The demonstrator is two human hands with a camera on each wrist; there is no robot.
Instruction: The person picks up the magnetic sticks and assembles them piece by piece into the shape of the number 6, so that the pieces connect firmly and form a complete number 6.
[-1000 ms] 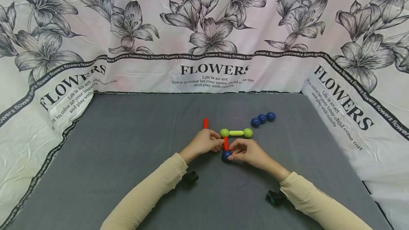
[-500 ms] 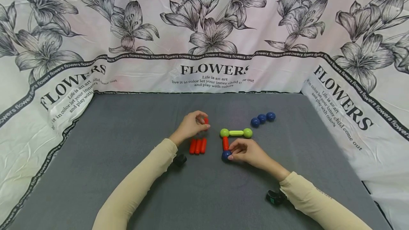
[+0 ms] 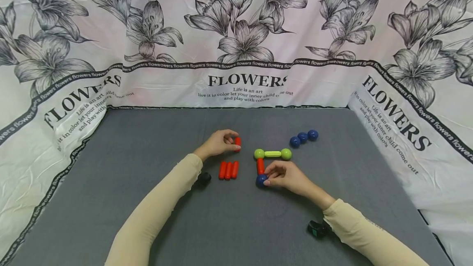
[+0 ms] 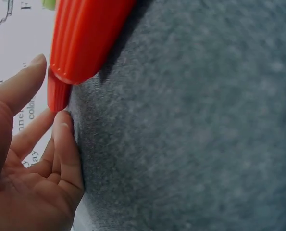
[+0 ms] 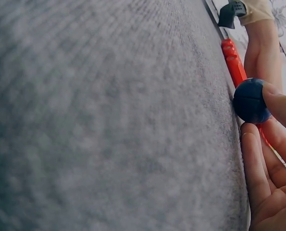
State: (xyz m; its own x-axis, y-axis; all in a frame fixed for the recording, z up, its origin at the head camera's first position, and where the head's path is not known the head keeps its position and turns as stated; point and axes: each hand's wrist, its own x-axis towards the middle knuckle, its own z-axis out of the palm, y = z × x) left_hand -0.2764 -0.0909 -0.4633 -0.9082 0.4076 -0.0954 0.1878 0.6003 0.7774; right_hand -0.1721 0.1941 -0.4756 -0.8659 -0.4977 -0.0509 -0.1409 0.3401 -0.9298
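Observation:
My left hand (image 3: 218, 143) reaches round a lone red magnetic rod (image 3: 237, 143) on the grey cloth. In the left wrist view the thumb (image 4: 30, 79) stands slightly apart from that rod (image 4: 59, 92), while the fingertips are at its far end. My right hand (image 3: 290, 177) pinches a blue ball (image 3: 261, 180) between thumb and fingers. That ball sits at the near end of another red rod (image 3: 260, 166), whose far end meets a green ball (image 3: 259, 154). A light green rod (image 3: 273, 154) links this to a second green ball (image 3: 286, 154).
Three red rods (image 3: 228, 170) lie side by side left of the joined pieces. Three blue balls (image 3: 302, 137) form a slanted row at the back right. Printed floral cloth (image 3: 244, 85) rises behind the grey table (image 3: 166, 134). Black wrist devices (image 3: 318, 229) hang below the sleeves.
My left hand has gone from beside the joined red rod to the lone rod at the back left, uncovering the three red rods. My right hand has stayed at the blue ball.

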